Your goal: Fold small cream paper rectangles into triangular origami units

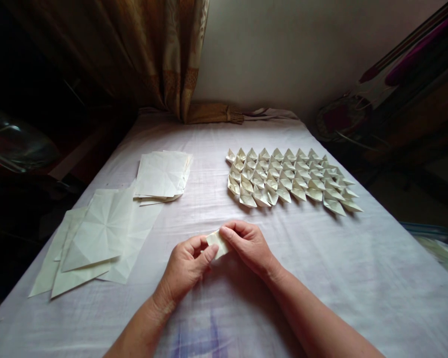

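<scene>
My left hand point(184, 266) and my right hand point(248, 243) meet just above the white cloth in the near middle. Between them they pinch a small folded piece of cream paper point(217, 242). Both hands have their fingers closed on it, thumbs pressing its near edge. Beyond my hands, to the right, several finished folded paper pieces point(289, 180) lie in neat overlapping rows. On the left lies a pile of creased flat paper sheets point(100, 231), with a second stack of sheets point(163, 175) just behind it.
A white cloth point(358, 268) covers the table. A brown patterned curtain point(171, 59) hangs at the far edge against a pale wall. Dark clutter stands at the left and right sides of the table.
</scene>
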Demonstrator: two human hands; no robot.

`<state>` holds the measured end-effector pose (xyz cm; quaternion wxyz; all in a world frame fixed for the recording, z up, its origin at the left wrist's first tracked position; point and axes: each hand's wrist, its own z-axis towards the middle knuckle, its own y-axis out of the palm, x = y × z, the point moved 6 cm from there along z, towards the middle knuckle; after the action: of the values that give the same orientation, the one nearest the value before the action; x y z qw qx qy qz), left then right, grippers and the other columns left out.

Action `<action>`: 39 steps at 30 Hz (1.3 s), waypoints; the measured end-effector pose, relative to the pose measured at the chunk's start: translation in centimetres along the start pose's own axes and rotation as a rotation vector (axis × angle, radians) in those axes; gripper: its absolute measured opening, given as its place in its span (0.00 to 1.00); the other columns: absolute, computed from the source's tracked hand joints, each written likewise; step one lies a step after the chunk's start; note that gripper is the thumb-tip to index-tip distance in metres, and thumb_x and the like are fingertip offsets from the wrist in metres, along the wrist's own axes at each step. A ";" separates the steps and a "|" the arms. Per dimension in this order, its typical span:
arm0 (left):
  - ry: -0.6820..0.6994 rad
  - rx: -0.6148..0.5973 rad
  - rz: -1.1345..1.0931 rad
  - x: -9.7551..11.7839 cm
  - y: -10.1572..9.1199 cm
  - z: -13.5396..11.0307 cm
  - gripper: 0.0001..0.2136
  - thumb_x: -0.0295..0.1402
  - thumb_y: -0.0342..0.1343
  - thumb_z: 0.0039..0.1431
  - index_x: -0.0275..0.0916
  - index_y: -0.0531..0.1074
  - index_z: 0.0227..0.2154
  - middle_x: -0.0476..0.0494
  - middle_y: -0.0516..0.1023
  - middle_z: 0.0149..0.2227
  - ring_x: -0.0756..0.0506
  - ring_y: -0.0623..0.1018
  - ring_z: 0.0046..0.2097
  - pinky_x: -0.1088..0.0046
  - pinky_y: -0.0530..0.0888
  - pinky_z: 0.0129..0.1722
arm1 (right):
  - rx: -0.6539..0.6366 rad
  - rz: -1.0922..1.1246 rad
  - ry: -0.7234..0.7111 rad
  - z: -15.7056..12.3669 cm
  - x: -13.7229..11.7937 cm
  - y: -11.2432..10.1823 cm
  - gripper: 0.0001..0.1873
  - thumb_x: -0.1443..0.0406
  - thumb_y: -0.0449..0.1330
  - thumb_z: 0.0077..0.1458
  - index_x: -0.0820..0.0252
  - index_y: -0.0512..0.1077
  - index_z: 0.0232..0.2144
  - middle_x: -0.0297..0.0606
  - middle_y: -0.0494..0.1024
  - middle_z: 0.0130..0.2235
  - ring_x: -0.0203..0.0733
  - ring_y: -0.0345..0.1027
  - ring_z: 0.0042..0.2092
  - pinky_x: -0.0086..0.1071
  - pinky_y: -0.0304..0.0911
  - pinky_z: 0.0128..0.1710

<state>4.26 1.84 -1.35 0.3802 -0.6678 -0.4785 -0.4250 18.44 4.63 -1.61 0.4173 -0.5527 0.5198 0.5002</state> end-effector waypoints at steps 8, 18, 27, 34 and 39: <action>-0.055 0.100 -0.109 -0.6 -0.9 0.5 0.21 0.49 0.62 0.46 0.33 0.76 0.32 0.50 0.73 0.20 0.55 0.66 0.16 0.82 0.61 0.14 | -0.071 0.049 0.039 0.2 0.1 -0.4 0.27 0.42 0.58 0.50 0.62 0.74 0.26 0.34 0.72 0.24 0.30 0.59 0.22 0.24 0.53 0.20; -0.018 0.125 -0.151 -0.5 -1.0 0.7 0.21 0.47 0.64 0.45 0.33 0.76 0.34 0.45 0.77 0.29 0.54 0.69 0.20 0.83 0.61 0.13 | -0.134 -0.157 -0.037 -0.5 0.1 0.0 0.18 0.53 0.58 0.56 0.61 0.72 0.23 0.31 0.71 0.21 0.31 0.60 0.23 0.25 0.56 0.23; -0.005 0.148 -0.141 -0.3 -0.8 0.5 0.22 0.47 0.64 0.45 0.33 0.76 0.36 0.47 0.76 0.27 0.53 0.70 0.21 0.83 0.62 0.13 | -0.148 -0.155 -0.035 -0.5 0.2 0.1 0.17 0.54 0.60 0.54 0.60 0.72 0.23 0.32 0.71 0.22 0.32 0.61 0.23 0.26 0.57 0.24; -0.054 0.019 -0.113 -0.2 -0.4 0.7 0.22 0.50 0.61 0.48 0.33 0.77 0.33 0.41 0.80 0.31 0.54 0.69 0.19 0.83 0.60 0.13 | -0.124 -0.082 -0.009 -0.4 0.3 -0.1 0.18 0.52 0.61 0.53 0.61 0.73 0.24 0.34 0.76 0.23 0.32 0.63 0.22 0.26 0.59 0.23; -0.064 0.052 -0.129 -0.5 -0.6 0.8 0.21 0.50 0.63 0.45 0.33 0.75 0.29 0.42 0.80 0.29 0.55 0.68 0.18 0.82 0.58 0.12 | -0.116 -0.064 0.023 -0.2 0.5 -0.1 0.18 0.51 0.62 0.52 0.61 0.73 0.24 0.34 0.75 0.25 0.32 0.64 0.24 0.26 0.61 0.25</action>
<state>3.78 2.55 -2.02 0.3538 -0.6387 -0.5434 -0.4142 18.52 4.39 -2.09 0.3942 -0.5979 0.4769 0.5095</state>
